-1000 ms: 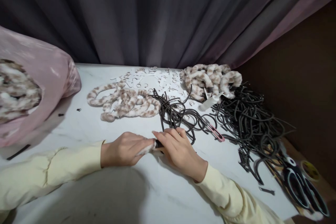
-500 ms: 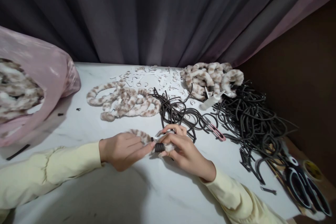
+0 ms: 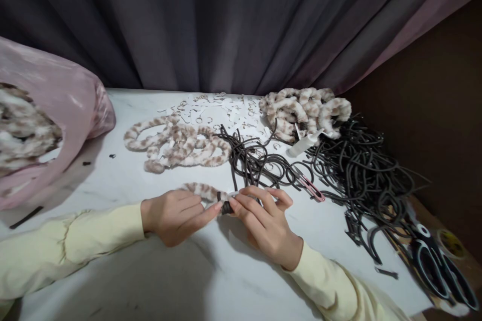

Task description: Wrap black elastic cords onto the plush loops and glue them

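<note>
**Black Band Takes Shape in Two Hands**

In the head view, a person in pale yellow sleeves (image 3: pixel 109 223) held a plush strip (image 3: pixel 203 191) just above a white table (image 3: pixel 248 286), near its front. The left hand (image 3: pixel 181 216) gripped the strip, its thumb reaching the black band (image 3: pixel 226 207) wound about it. The right hand (image 3: pixel 265 218) pinched the band's right side between thumb and fingers.

Half a second earlier, that hand's fingers had spread around the band, leaving its coils and the fur beyond in plain sight; now they covered much of it. A second earlier, the two hands had hidden nearly all of the strip, whose curve now showed behind the left one. The left hand had hardly shifted since the middle frame.

The surroundings stayed put: plush rings (image 3: pixel 178 145) and loose cords (image 3: pixel 259 160) lay beyond the hands, with a pink tool (image 3: pixel 311 188) and white bottle (image 3: pixel 302 145) to the right, scissors (image 3: pixel 429 266) at the far right and a pink bag (image 3: pixel 85 85) at left.
</note>
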### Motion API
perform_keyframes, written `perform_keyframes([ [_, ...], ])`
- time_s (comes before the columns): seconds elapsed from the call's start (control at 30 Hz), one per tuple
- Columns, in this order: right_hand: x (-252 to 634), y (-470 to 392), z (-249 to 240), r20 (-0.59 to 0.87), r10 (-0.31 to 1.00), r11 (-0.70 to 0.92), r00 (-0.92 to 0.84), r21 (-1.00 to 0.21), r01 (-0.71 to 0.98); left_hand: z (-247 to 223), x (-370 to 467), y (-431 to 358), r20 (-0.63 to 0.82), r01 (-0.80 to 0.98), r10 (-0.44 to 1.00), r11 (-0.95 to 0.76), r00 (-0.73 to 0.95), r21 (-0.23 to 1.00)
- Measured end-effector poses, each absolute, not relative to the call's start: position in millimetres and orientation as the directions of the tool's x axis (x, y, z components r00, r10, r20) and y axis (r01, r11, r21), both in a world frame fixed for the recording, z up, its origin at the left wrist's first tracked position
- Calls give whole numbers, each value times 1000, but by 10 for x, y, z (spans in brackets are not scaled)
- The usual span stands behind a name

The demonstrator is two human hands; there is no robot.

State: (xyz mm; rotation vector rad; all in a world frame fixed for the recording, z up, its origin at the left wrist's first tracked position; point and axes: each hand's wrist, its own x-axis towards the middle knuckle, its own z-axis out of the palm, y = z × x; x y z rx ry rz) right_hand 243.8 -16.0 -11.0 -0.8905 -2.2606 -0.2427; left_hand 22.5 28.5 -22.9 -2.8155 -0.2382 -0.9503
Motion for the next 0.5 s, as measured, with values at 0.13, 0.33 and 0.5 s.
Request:
perform_keyframes([
  [0.13,2422,-168,-129,687,552,686,-472,-53,726,-177,236,281,608,193,71,-972,791,-138],
  [0.33,2432,-157,-133,719,497,693,-486,8,721,-104,256,269,612,205,93,-972,786,-115],
  [0.5,2472,-161,-138,751,418,737,-512,50,674,-139,276,278,642,263,205,-965,739,5],
])
